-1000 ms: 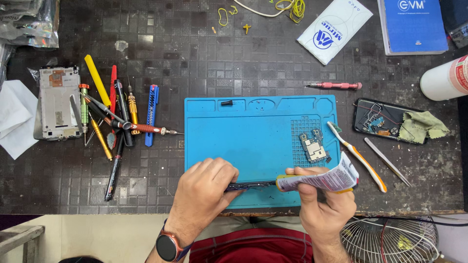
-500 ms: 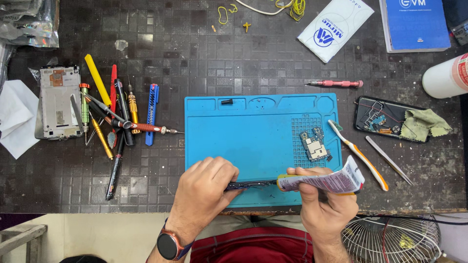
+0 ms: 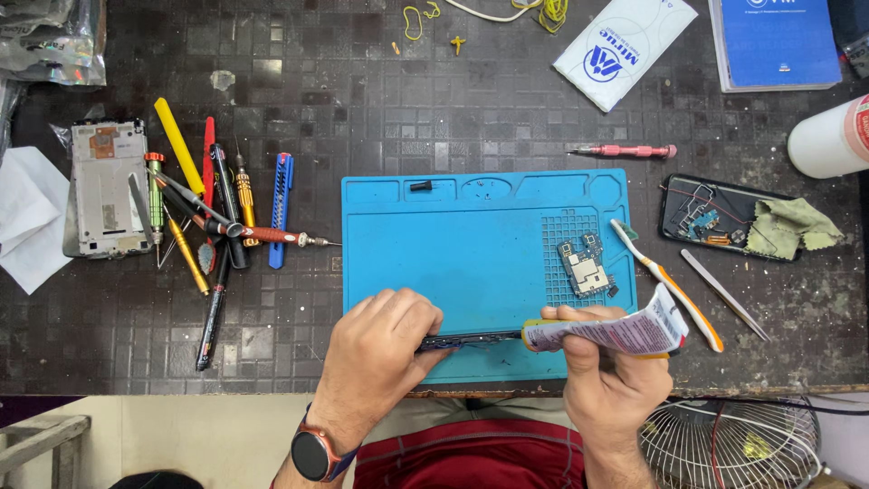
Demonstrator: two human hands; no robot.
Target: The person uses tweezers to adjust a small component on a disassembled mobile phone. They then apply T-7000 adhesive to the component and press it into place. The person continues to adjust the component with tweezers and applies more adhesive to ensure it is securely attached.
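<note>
Head view is looking straight down at a dark tiled bench with a blue silicone work mat laid on it. At the mat's near edge a thin dark phone frame is gripped edge-up by the left hand, fingers curled closed around its left end. The right hand is wrapped shut around a squeezed, crumpled glue tube, and the nozzle is set against the frame's right end. So some kind of adhesive looks to be getting laid along the frame edge; how much bead is already down can't be made out, it's too thin and dark. Reassembly seems a good way off, judging by what's loose: a small circuit board is sitting bare on the mat's gridded patch, an opened phone back with a greenish cloth is parked off to the right, and a bare screen chassis is lying far left beside a pile of screwdrivers. A toothbrush and tweezers are resting right of the mat.
</note>
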